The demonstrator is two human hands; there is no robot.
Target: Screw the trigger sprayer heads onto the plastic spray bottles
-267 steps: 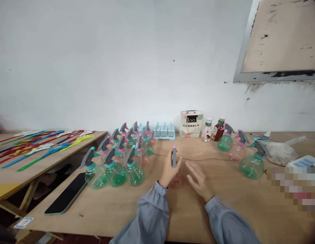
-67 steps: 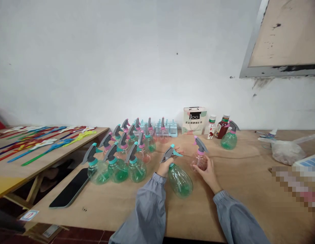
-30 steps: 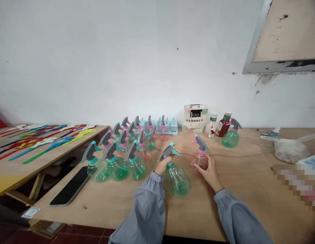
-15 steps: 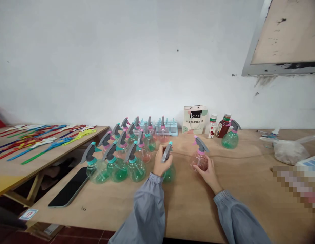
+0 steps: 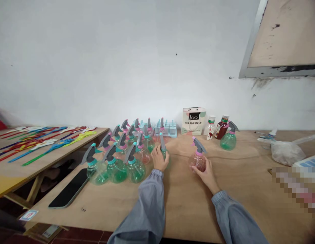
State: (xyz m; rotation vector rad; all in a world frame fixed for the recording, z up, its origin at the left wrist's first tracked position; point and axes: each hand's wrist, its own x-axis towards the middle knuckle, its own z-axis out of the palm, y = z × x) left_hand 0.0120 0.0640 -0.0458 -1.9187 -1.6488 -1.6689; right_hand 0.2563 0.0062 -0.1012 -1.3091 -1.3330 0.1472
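My left hand (image 5: 159, 159) is closed round a green spray bottle (image 5: 162, 144) with a grey and teal head; the hand covers much of its body. To the right, my right hand (image 5: 206, 172) grips the round body of a pink spray bottle (image 5: 197, 160), thumb in front. That bottle stands upright, its head a grey trigger with a pink collar. Left of my left hand several spray bottles stand close together in rows, a green one (image 5: 136, 169) at the front and a pink one (image 5: 142, 154) behind it.
A black phone (image 5: 69, 189) lies at the table's left. Behind are blue racks (image 5: 170, 129), a paper bag (image 5: 193, 122), a white bottle (image 5: 210, 128), a dark red bottle (image 5: 220, 128) and another green spray bottle (image 5: 228, 140). A plastic bag (image 5: 287, 152) lies right; colourful sticks (image 5: 45, 150) cover the left table.
My left hand has moved the green spray bottle farther back, towards the rows. My right hand keeps its hold on the pink spray bottle in nearly the same place.
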